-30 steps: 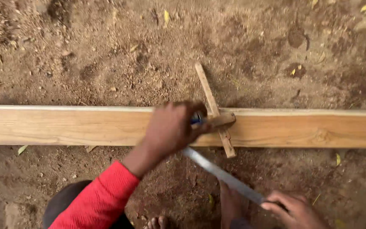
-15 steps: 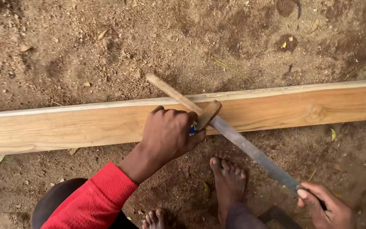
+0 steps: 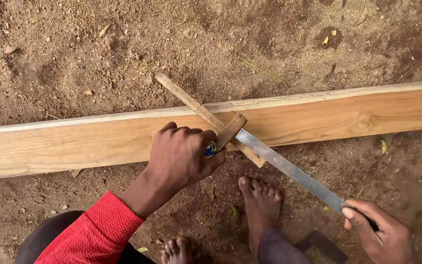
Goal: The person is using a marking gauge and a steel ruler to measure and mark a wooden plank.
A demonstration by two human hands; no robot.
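On bare sandy ground, one long wooden plank is laid across the view from left to right, slightly raised toward the right. One wooden marking gauge is set across the plank near its middle: its thin stem runs diagonally from beyond the far edge to past the near edge, and its block is pressed to the plank's face. The left hand, at the end of a red sleeve, is curled shut around the gauge's block, with a small blue object tucked under the fingers; what that object is cannot be told. One flat metal blade is held slanting from the gauge's block down to the right hand, which is closed around the blade's lower end near the bottom right corner. Two bare feet are seen below the plank: one foot pointed at the near edge, and the toes of another foot at the bottom edge. Several yellow leaves are scattered on the ground, one leaf lying just beside the plank's near edge.
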